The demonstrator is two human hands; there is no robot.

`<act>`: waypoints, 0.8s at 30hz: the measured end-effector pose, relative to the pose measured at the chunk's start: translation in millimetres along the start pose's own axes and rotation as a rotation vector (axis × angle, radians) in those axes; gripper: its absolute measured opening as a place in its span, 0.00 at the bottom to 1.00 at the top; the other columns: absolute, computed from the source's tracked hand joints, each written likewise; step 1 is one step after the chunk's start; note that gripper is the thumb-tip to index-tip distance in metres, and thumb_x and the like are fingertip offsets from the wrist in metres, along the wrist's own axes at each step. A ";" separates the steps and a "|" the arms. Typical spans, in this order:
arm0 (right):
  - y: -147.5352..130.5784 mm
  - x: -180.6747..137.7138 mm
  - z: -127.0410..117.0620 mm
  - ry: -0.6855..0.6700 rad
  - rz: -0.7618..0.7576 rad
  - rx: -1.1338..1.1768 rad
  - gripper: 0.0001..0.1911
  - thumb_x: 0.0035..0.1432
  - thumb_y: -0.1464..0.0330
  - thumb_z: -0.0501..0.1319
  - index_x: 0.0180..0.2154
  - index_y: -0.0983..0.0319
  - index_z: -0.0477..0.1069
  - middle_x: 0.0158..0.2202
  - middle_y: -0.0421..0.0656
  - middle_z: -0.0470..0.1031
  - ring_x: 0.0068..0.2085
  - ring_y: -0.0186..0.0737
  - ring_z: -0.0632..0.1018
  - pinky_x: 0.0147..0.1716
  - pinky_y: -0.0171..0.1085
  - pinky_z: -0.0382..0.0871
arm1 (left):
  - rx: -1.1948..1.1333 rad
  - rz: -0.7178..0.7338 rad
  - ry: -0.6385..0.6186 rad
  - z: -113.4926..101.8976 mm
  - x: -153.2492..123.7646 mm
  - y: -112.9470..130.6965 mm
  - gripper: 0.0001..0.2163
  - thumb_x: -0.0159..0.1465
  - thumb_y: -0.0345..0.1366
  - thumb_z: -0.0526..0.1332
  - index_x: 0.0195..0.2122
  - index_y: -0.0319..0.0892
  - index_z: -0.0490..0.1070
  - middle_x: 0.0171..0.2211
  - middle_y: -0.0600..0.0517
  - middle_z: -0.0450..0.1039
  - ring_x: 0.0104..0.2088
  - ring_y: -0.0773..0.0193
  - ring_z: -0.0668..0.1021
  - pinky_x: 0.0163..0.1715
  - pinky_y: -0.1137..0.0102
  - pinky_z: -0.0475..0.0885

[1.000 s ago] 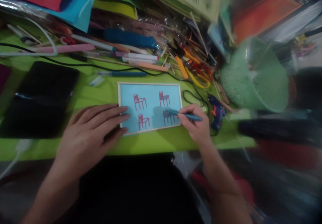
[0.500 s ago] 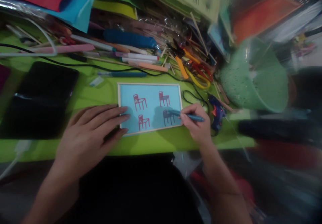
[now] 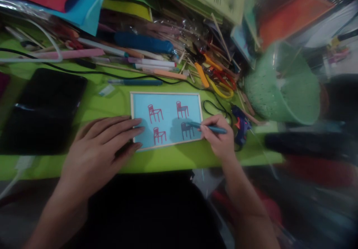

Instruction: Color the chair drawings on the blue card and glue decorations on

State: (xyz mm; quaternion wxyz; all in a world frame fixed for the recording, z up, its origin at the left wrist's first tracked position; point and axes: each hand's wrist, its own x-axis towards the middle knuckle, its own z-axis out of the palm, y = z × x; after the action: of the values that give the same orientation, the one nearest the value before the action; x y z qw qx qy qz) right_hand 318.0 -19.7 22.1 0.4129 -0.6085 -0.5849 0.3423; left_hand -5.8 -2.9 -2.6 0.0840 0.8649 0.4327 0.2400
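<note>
The dark lap (image 3: 156, 211) lies nearest, up against the near edge of the green tabletop (image 3: 167, 160); past that edge a narrow green strip runs between it and the framed blue card (image 3: 170, 111), which lies flat in front of the person, between the hands; the left hand (image 3: 96, 150) spans the card's left edge, fingers slightly apart, their tips resting just inside the pale border; the right hand (image 3: 220, 135) sits at the right edge, thumb and fingers pinched on a blue pen (image 3: 214, 128), whose tip is at the lower right chair drawing (image 3: 187, 131), though I cannot tell whether it touches; a black tablet (image 3: 47, 111) bounds the left hand's room, a glue gun (image 3: 241, 125) the right's; beyond the card's far edge a thin green band shows before another blue pen (image 3: 144, 82) and a black cable (image 3: 117, 73); farther on, yellow-handled scissors (image 3: 222, 88) and a green bowl (image 3: 285, 88) close in the right side.
</note>
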 end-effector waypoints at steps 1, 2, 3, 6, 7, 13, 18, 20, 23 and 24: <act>0.1 -0.1 -0.1 0.000 0.001 0.002 0.06 0.63 0.64 0.67 0.37 0.59 0.74 0.30 0.37 0.76 0.28 0.32 0.74 0.29 0.35 0.68 | 0.000 -0.001 -0.003 0.2 0.3 0.1 0.12 0.69 0.35 0.62 0.54 0.48 0.76 0.56 0.49 0.80 0.55 0.48 0.80 0.55 0.52 0.71; 0.3 -0.2 -0.2 -0.001 0.001 0.000 0.06 0.63 0.64 0.67 0.37 0.59 0.74 0.30 0.37 0.76 0.28 0.32 0.74 0.29 0.35 0.68 | -0.001 -0.004 -0.006 0.4 0.5 0.2 0.13 0.69 0.35 0.63 0.54 0.48 0.75 0.56 0.49 0.80 0.56 0.48 0.80 0.55 0.52 0.71; 0.6 -0.3 -0.3 -0.003 0.000 -0.006 0.06 0.63 0.64 0.67 0.37 0.59 0.74 0.30 0.37 0.76 0.28 0.32 0.74 0.30 0.35 0.68 | -0.001 -0.005 -0.008 0.4 0.5 0.2 0.13 0.69 0.35 0.63 0.54 0.49 0.75 0.56 0.50 0.80 0.56 0.49 0.80 0.55 0.53 0.71; 1.3 -0.4 -0.8 -0.006 -0.010 -0.019 0.06 0.64 0.64 0.66 0.36 0.59 0.74 0.30 0.37 0.75 0.29 0.33 0.75 0.30 0.36 0.68 | 0.001 -0.004 -0.016 0.3 0.4 -0.1 0.13 0.69 0.35 0.63 0.54 0.49 0.75 0.57 0.50 0.80 0.56 0.48 0.80 0.55 0.52 0.70; 1.3 -0.4 -0.9 -0.006 -0.014 -0.017 0.06 0.64 0.64 0.66 0.36 0.59 0.74 0.30 0.37 0.75 0.29 0.33 0.74 0.30 0.36 0.68 | 0.002 -0.003 -0.014 0.2 0.3 -0.2 0.13 0.69 0.35 0.63 0.54 0.49 0.75 0.57 0.50 0.80 0.56 0.48 0.80 0.55 0.52 0.70; -0.3 -1.2 -0.7 -0.014 -0.009 0.005 0.05 0.63 0.66 0.67 0.36 0.59 0.74 0.30 0.36 0.75 0.28 0.31 0.74 0.30 0.35 0.68 | -0.014 -0.002 0.038 3.4 0.2 -1.2 0.12 0.69 0.36 0.62 0.53 0.50 0.76 0.55 0.50 0.81 0.54 0.48 0.81 0.53 0.52 0.70; 3.0 2.9 -2.1 0.055 0.012 0.201 0.07 0.63 0.63 0.68 0.36 0.58 0.72 0.27 0.35 0.77 0.25 0.31 0.75 0.25 0.33 0.68 | -0.012 0.000 0.049 5.6 -0.4 -2.6 0.12 0.69 0.37 0.62 0.53 0.50 0.76 0.55 0.51 0.82 0.54 0.47 0.81 0.53 0.52 0.71; 5.1 6.8 -3.3 0.119 0.033 0.327 0.10 0.62 0.61 0.68 0.37 0.58 0.70 0.28 0.36 0.79 0.23 0.31 0.74 0.22 0.32 0.68 | -0.022 -0.008 0.051 5.7 -0.3 -2.7 0.12 0.70 0.38 0.62 0.53 0.52 0.76 0.55 0.52 0.81 0.54 0.48 0.81 0.53 0.53 0.71; 6.8 11.4 -5.1 0.187 0.043 0.406 0.13 0.61 0.58 0.69 0.38 0.57 0.69 0.27 0.36 0.79 0.22 0.31 0.73 0.21 0.31 0.67 | -0.043 -0.026 0.053 6.0 0.1 -2.5 0.11 0.70 0.39 0.61 0.53 0.54 0.76 0.56 0.54 0.81 0.54 0.49 0.81 0.54 0.53 0.70; 7.0 12.3 -5.6 0.194 0.036 0.408 0.12 0.61 0.58 0.69 0.38 0.57 0.69 0.27 0.36 0.79 0.22 0.30 0.73 0.21 0.31 0.67 | -0.048 -0.031 0.054 6.3 0.1 -2.5 0.11 0.70 0.39 0.61 0.52 0.55 0.76 0.56 0.54 0.81 0.54 0.50 0.80 0.55 0.52 0.70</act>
State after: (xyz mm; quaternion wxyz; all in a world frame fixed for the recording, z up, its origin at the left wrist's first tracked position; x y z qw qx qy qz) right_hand 327.1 -7.8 18.9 0.5754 -0.5530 -0.4501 0.4007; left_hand -4.4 -0.9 -8.9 0.0968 0.8489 0.4424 0.2725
